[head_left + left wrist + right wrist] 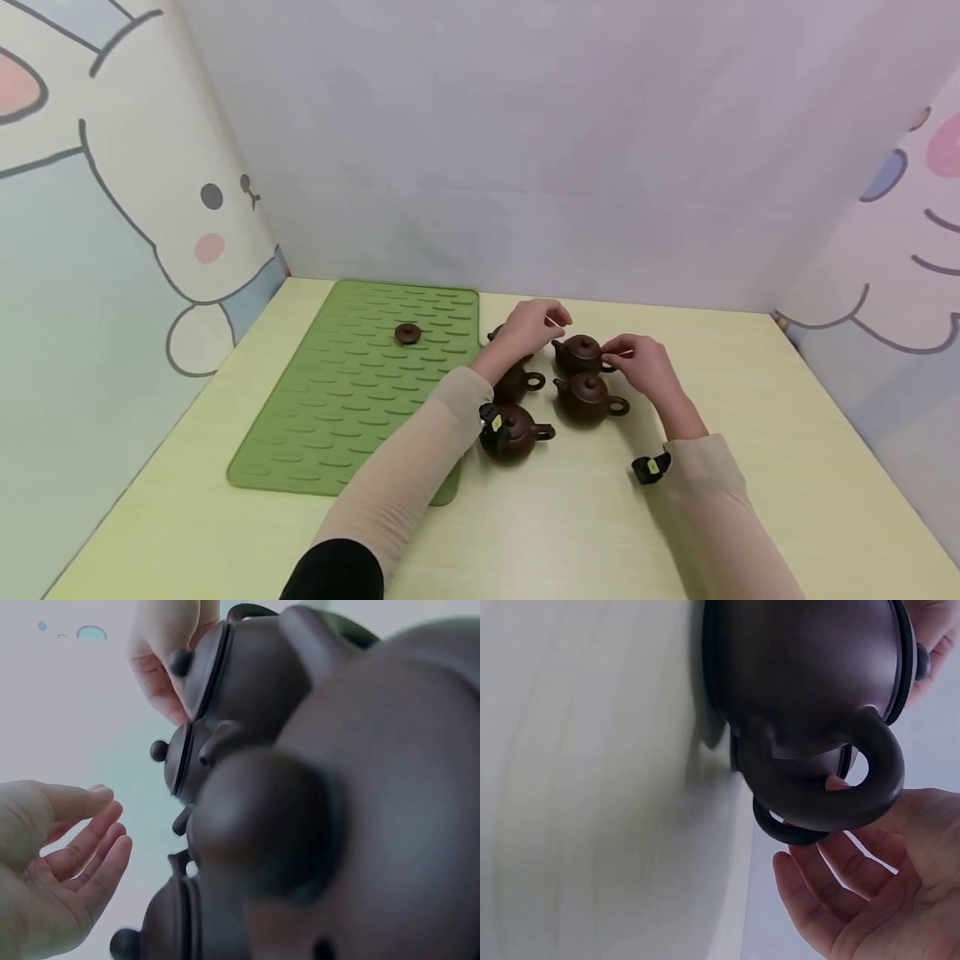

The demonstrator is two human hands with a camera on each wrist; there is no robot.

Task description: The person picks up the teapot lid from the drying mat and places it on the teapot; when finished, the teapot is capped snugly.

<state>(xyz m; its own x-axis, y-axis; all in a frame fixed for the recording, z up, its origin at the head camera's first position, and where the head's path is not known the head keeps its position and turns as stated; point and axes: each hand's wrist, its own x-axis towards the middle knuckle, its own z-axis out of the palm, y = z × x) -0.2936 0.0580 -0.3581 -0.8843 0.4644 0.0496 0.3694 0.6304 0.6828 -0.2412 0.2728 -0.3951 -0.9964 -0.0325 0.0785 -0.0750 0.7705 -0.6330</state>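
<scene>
Small dark brown teapots with lids stand in two rows. My right hand [645, 364] pinches the handle of the back teapot [580, 356] in the right row between thumb and fingers. Just in front of it stands another teapot [585, 400], whose round handle covers part of the grip in the right wrist view. My left hand [528, 325] is over the left row with loosely bent fingers and nothing in them. Below that arm are a front teapot [510, 446], a middle teapot [512, 387] and a back one, mostly hidden by the hand and wrist.
A green ridged mat [330, 400] lies on the pale wooden table [570, 533], left of the teapots. One loose brown lid [408, 333] rests on the mat's far part. A plain pale wall [570, 167] closes off the back, and printed panels stand at both sides.
</scene>
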